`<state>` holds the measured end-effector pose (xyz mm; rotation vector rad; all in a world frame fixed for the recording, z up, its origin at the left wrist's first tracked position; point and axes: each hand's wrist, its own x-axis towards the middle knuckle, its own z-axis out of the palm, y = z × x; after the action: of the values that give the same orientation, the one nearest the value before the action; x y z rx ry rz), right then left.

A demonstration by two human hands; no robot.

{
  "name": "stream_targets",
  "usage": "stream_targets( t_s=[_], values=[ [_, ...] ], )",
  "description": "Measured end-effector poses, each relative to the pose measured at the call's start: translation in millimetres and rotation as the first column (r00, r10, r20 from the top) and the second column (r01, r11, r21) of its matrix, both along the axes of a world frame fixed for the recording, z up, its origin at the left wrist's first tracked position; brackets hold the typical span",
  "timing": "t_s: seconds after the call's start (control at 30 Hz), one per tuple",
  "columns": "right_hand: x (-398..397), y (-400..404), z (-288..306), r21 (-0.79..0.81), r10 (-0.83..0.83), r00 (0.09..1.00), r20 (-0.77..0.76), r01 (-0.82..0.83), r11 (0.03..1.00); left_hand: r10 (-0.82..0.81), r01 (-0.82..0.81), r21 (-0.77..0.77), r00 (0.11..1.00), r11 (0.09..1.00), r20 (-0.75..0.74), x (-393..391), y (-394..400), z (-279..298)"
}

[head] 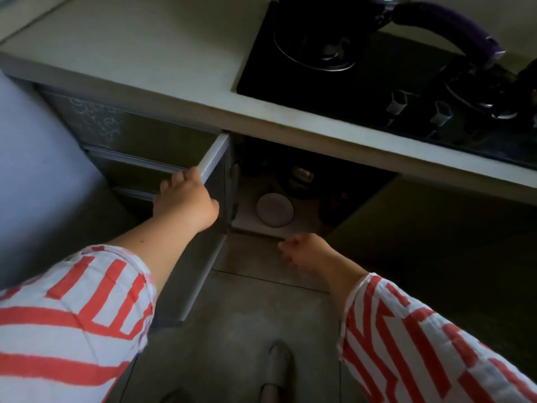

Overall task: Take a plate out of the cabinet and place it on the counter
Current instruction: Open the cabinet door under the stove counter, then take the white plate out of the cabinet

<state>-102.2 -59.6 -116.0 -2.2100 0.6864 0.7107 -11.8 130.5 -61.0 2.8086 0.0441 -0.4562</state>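
A white round plate [274, 210] lies on the floor of the open lower cabinet [293, 228], near its front left corner. My left hand [186, 199] grips the top edge of the cabinet door [213, 161], which stands swung out to the left. My right hand [305, 251] hovers just in front of the cabinet's opening, below the plate, fingers loosely curled and holding nothing. The pale counter [145, 53] runs above the cabinet.
A black gas stove [377, 68] with burners and two knobs is set into the counter at the right, with a purple-handled pan [450, 24] on it. Dark pots [302, 181] stand deeper in the cabinet. Closed drawers [130, 135] lie to the left. A shoe [277, 365] is on the floor.
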Motion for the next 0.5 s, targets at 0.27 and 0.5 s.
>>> stream_targets(
  t_s=[0.27, 0.5],
  values=[
    [42, -80, -61, 0.077, -0.041, 0.999, 0.024, 0.039, 0.996, -0.123, 0.137, -0.286, 0.99, 0.948, 0.067, 9, -90, -68],
    [78, -115, -183, 0.101, -0.205, 0.978, 0.04, 0.2, 0.975, -0.009, -0.15, -0.419, 0.935, 0.896, -0.353, 40, -121, -210]
  ],
)
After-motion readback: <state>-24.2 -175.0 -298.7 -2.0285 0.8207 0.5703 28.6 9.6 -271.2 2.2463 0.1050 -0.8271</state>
